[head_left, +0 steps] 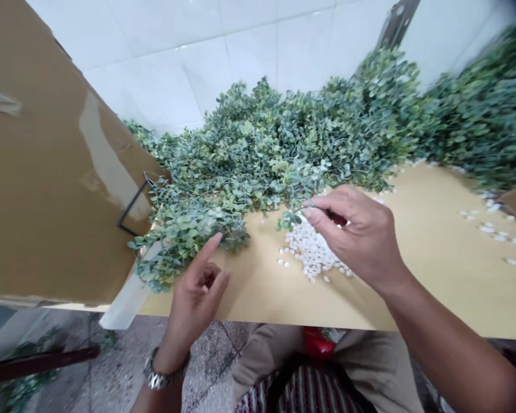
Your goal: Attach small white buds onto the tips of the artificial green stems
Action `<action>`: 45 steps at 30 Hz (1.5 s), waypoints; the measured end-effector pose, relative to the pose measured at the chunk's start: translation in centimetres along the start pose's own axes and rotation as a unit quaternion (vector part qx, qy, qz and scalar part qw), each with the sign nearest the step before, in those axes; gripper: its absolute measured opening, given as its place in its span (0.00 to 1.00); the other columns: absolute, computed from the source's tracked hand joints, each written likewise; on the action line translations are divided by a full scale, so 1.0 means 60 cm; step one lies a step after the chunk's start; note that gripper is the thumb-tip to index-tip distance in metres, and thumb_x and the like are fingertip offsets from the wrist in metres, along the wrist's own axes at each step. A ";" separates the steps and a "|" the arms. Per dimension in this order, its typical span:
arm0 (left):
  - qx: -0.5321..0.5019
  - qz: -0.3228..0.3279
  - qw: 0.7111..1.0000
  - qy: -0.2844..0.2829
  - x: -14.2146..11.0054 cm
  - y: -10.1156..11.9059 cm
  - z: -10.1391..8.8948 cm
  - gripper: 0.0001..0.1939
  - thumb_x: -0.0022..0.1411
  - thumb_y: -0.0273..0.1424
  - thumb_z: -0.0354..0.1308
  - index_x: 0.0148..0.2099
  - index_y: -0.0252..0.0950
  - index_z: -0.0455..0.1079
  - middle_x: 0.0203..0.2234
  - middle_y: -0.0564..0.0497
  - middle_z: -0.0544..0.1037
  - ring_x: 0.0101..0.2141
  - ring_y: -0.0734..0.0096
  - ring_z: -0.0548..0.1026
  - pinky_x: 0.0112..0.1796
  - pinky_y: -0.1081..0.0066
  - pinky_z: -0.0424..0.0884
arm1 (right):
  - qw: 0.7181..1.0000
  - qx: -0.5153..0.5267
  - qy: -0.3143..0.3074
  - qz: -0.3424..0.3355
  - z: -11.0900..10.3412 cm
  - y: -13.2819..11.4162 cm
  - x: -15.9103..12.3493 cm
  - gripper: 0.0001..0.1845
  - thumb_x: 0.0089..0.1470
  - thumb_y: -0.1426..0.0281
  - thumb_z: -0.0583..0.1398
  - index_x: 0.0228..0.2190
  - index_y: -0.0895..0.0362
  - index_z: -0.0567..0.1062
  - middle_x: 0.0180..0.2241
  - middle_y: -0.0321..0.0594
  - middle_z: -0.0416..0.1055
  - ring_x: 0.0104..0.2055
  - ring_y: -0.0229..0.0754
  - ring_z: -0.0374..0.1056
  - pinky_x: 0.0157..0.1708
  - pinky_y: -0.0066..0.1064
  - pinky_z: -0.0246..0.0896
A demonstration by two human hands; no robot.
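Note:
Between the thumb and fingers of my right hand [355, 235] is a small artificial leaf sprig [289, 219], its green leaves pointing left. Under that hand a pile of small white plastic pieces [313, 252] lies on the yellowish tabletop [258, 287]; the hand hides part of it. My left hand [202, 287] hovers near the front edge, index finger stretched out and thumb apart, with nothing seen in it. Just beyond its fingertip spreads a clump of green artificial foliage [189, 229].
A big heap of foliage [284, 143] runs along the white tiled wall [249, 57]. At left stands a cardboard box [47, 172], with a translucent strip [126, 301] hanging over the table edge beside it. More white pieces [494, 229] are scattered at right.

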State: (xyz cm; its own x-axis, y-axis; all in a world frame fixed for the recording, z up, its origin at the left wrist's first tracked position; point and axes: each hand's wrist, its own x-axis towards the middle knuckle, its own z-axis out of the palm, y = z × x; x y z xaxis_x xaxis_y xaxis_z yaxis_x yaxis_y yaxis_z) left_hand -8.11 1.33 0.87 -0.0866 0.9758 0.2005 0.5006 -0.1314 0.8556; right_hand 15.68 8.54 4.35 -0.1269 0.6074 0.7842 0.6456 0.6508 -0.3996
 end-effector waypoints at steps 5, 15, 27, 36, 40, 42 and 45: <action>-0.361 -0.073 0.905 -0.211 -0.037 0.055 0.062 0.25 0.53 0.42 0.62 0.51 0.36 0.71 0.37 0.44 0.77 0.34 0.66 0.73 0.37 0.68 0.70 | 0.971 -0.130 -0.009 -0.202 -0.016 -0.029 -0.062 0.03 0.52 0.74 0.61 0.32 0.58 0.76 0.24 0.38 0.70 0.27 0.38 0.61 0.26 0.30 0.57; -0.573 -0.291 0.757 -0.116 -0.044 0.078 0.134 0.12 0.43 0.22 0.68 0.34 0.33 0.75 0.28 0.51 0.79 0.30 0.75 0.76 0.36 0.78 0.71 | 0.945 -0.042 -0.130 -0.298 -0.035 -0.054 -0.182 0.17 0.59 0.77 0.48 0.33 0.61 0.78 0.35 0.41 0.76 0.39 0.43 0.70 0.48 0.38 0.65; -0.503 -0.283 0.801 -0.161 -0.067 0.062 0.144 0.09 0.43 0.25 0.68 0.31 0.31 0.74 0.24 0.50 0.77 0.28 0.73 0.76 0.33 0.77 0.70 | 0.957 0.033 -0.182 -0.222 -0.024 -0.072 -0.227 0.12 0.57 0.77 0.53 0.29 0.61 0.77 0.30 0.43 0.76 0.34 0.42 0.71 0.42 0.37 0.72; -0.475 -0.257 0.836 -0.094 -0.056 0.062 0.142 0.07 0.48 0.27 0.64 0.30 0.34 0.68 0.20 0.53 0.75 0.22 0.75 0.73 0.24 0.77 0.69 | 0.995 -0.006 -0.104 0.010 -0.050 0.007 -0.185 0.08 0.55 0.78 0.56 0.37 0.59 0.74 0.29 0.40 0.74 0.31 0.37 0.70 0.28 0.28 0.67; -0.470 -0.255 0.839 -0.105 -0.052 0.060 0.150 0.07 0.49 0.28 0.62 0.31 0.35 0.67 0.17 0.55 0.72 0.21 0.76 0.71 0.24 0.76 0.68 | 0.969 -0.093 -0.219 0.067 -0.040 0.035 -0.166 0.09 0.57 0.73 0.55 0.35 0.60 0.75 0.29 0.42 0.72 0.30 0.40 0.69 0.29 0.30 0.63; -0.466 -0.255 0.839 -0.114 -0.050 0.058 0.153 0.07 0.49 0.27 0.62 0.32 0.34 0.68 0.17 0.55 0.72 0.20 0.76 0.71 0.24 0.76 0.67 | 0.960 -0.119 -0.246 0.062 -0.032 0.037 -0.166 0.10 0.58 0.72 0.54 0.33 0.60 0.75 0.28 0.41 0.70 0.29 0.40 0.68 0.28 0.29 0.61; -0.459 -0.257 0.841 -0.124 -0.049 0.055 0.154 0.07 0.47 0.28 0.64 0.31 0.33 0.71 0.17 0.55 0.72 0.20 0.76 0.70 0.23 0.76 0.66 | 0.959 -0.114 -0.252 0.066 -0.026 0.033 -0.169 0.10 0.57 0.73 0.53 0.30 0.60 0.75 0.26 0.40 0.68 0.29 0.39 0.66 0.28 0.29 0.58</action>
State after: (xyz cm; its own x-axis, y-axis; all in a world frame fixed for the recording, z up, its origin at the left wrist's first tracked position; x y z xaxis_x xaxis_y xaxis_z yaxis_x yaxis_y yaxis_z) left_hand 1.72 -0.37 -1.30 0.1512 0.9363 -0.3171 -0.4344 0.3511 0.8295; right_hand 19.41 2.96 -3.62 -0.3436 0.8578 0.3822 0.8220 0.4715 -0.3194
